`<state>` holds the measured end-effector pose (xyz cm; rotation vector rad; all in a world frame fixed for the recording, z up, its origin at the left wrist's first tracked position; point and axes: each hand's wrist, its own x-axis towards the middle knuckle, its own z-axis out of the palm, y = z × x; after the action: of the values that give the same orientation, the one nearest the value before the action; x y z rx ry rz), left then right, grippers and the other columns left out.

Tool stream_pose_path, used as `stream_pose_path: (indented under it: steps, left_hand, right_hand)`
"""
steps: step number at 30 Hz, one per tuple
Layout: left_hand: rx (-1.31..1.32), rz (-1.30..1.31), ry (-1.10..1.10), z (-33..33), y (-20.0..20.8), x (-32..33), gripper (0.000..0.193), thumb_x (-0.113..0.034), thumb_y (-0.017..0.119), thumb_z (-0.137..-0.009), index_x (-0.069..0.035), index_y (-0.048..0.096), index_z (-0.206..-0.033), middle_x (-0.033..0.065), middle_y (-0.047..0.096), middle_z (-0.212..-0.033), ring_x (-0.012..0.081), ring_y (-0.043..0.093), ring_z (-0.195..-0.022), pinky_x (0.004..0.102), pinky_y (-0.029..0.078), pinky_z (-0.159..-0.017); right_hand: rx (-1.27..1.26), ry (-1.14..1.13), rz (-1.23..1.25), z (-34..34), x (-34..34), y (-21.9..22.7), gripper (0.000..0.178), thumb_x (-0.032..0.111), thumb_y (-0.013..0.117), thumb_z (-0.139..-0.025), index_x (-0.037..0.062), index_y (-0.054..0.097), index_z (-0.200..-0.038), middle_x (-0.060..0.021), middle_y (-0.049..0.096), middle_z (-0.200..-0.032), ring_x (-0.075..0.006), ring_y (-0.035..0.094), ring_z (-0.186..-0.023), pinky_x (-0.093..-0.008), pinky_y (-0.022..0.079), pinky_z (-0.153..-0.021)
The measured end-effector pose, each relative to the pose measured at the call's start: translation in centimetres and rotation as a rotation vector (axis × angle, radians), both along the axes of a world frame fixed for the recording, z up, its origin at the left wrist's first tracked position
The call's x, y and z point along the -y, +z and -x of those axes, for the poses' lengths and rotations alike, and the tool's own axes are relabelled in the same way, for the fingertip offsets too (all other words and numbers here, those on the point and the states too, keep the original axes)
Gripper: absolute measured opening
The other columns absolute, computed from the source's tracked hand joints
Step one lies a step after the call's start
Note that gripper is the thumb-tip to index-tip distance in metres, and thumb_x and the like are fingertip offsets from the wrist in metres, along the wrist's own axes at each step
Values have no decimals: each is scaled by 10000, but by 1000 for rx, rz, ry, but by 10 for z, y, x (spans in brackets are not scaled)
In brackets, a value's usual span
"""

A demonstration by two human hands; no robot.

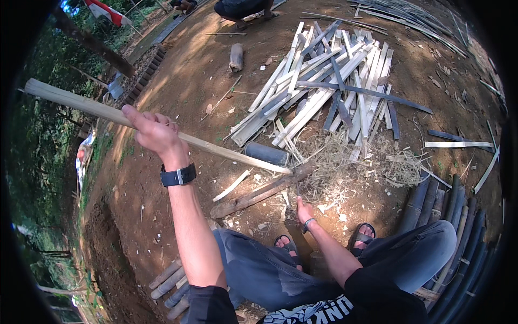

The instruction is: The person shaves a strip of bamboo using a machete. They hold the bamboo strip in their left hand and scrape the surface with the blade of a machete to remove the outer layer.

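One grip [305, 210], the right, hangs near, its hold impossible to tell; ahead and leftward, the left grip [155, 133] clasps a bamboo strip [226, 150] slanting toward a log [261, 193] between them; beyond both lie piled slats [324, 94].

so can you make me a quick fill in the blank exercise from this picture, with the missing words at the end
1. The hand gripping the long strip is the person's ____ one.
2. The brown log lies ____ the feet and the pile of pale slats.
3. The flag at the upper left is red and ____.
4. On both feet are open-toed, strapped ____.

Missing words: left; between; white; sandals.
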<state>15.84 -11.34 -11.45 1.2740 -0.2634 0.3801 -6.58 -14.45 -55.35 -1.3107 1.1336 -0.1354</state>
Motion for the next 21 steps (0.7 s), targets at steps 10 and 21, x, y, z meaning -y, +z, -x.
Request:
stream_pose_path:
  steps: [10,21]
  left_hand:
    - [212,-128,19,-7,-5,13,675,-623,390,-903,-129,321,-448,-22,300,-403,105,311,-355,292,263,-382]
    - [144,-77,-390,-1,-45,50,500,-542,481,-907,-109,413,-665,-15,393,-539,82,387,-462,230,314,-428]
  right_hand:
    - [649,-167,-473,-8,24,138,601,633,345,-905,76,454,-708,-13,371,-476,-120,364,-359,-238,272,-335]
    - [99,2,-195,43,2,5,453,453,587,-854,17,487,-781,-113,520,-615,-240,526,-529,-371,427,-495]
